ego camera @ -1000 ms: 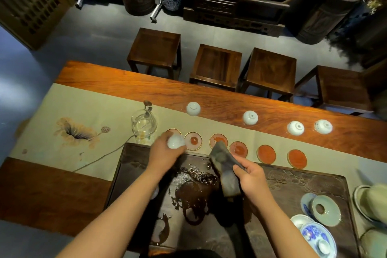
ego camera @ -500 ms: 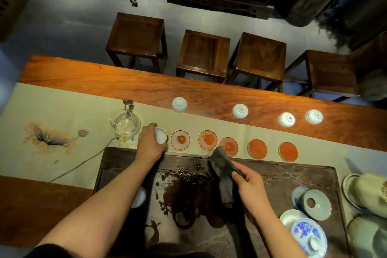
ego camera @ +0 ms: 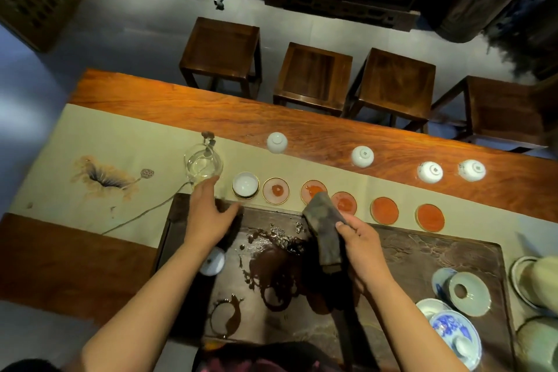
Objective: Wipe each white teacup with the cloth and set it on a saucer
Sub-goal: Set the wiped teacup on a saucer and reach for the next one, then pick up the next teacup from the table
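Observation:
A white teacup (ego camera: 245, 184) stands upright on the leftmost saucer of a row. To its right lie several bare round saucers, among them one (ego camera: 275, 190) beside the cup and an orange one (ego camera: 429, 217) at the far right. Several white teacups rest upside down behind the row, such as one (ego camera: 277, 142) at the left and one (ego camera: 471, 170) at the right. Another white cup (ego camera: 213, 262) sits on the dark tea tray under my left forearm. My left hand (ego camera: 208, 214) hovers empty, fingers apart, just left of the filled saucer. My right hand (ego camera: 360, 246) grips a dark folded cloth (ego camera: 324, 229).
A glass pitcher (ego camera: 203, 161) stands left of the saucer row. The dark carved tea tray (ego camera: 422, 254) carries a wet puddle (ego camera: 280, 269). Blue-and-white lidded ware (ego camera: 453, 332) and a pale lid (ego camera: 468, 293) crowd the tray's right end. Wooden stools (ego camera: 312, 75) line the table's far side.
My left hand carried the white teacup down onto the leftmost saucer, let it go and drew back toward the tray. My right hand kept hold of the cloth.

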